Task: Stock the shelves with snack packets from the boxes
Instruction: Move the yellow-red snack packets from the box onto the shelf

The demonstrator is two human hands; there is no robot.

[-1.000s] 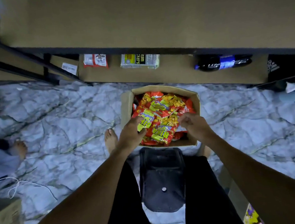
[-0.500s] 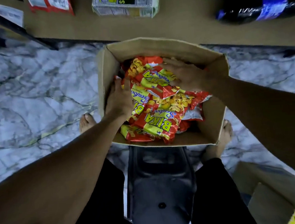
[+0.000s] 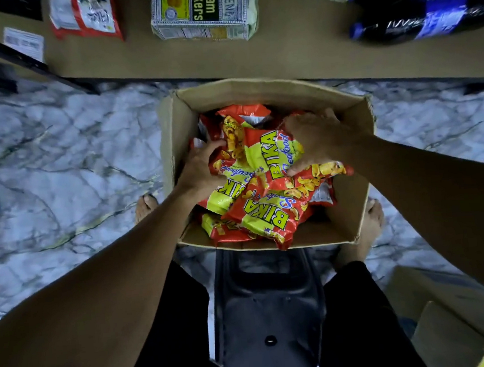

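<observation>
Snack packets (image 3: 262, 164) in box (image 3: 256, 91) by front edge of shelf (image 3: 282, 54), pinched by curled fingers of left hand (image 3: 201, 169) and right hand (image 3: 316, 138). Could slide apart on lifting: glossy, overlapping.

Open cardboard box (image 3: 256, 94) sits on marble floor (image 3: 58, 170).

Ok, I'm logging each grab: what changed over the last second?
The left hand slid along the left side of the Bika packets and now grips them; the right hand moved from the near edge over the top and grips them too. The bundle has bunched toward the near rim of the box. Box and shelf stayed put.
</observation>
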